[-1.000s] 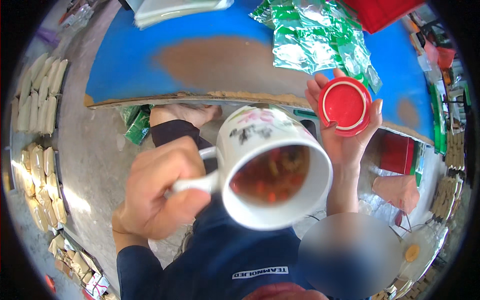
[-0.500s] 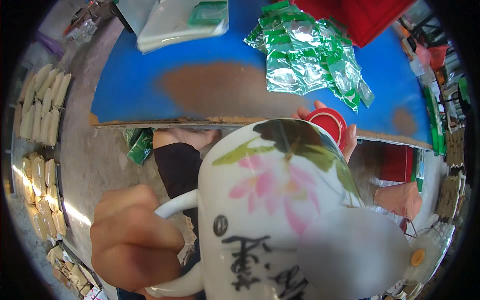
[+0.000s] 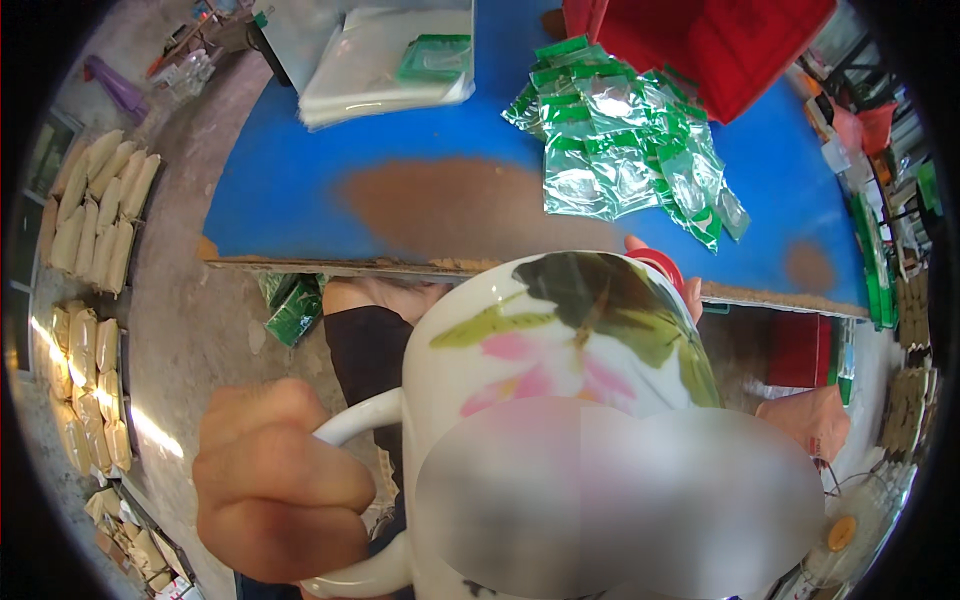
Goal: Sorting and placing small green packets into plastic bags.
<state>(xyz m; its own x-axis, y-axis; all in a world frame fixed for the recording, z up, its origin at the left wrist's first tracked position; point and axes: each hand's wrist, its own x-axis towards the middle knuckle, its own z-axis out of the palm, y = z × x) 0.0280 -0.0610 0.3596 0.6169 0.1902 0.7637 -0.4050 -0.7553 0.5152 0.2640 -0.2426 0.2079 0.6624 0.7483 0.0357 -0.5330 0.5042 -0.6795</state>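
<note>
Close in front of me is a large white mug [image 3: 475,345] painted with pink flowers, dark and green leaves. My left hand [image 3: 282,480] is closed in a fist around its looped handle [image 3: 362,415]. Beyond the mug's far right rim, the fingertips of my right hand [image 3: 694,298] grip a round red lid [image 3: 662,265] by its edges. Most of that hand and part of the lid are hidden behind the mug. Grey blurred patches cover the mug's lower part.
A blue table [image 3: 270,190] with a worn brown patch stands ahead. It bears a heap of green and clear packets [image 3: 620,150], a stack of clear plastic bags [image 3: 370,85] and a red container [image 3: 770,50]. Stacked tan sacks [image 3: 95,215] stand at left.
The table and its contents now sit slightly lower in view. The mug stays in my left hand, its tilt little changed, and now hides more of the red lid and my right hand.
</note>
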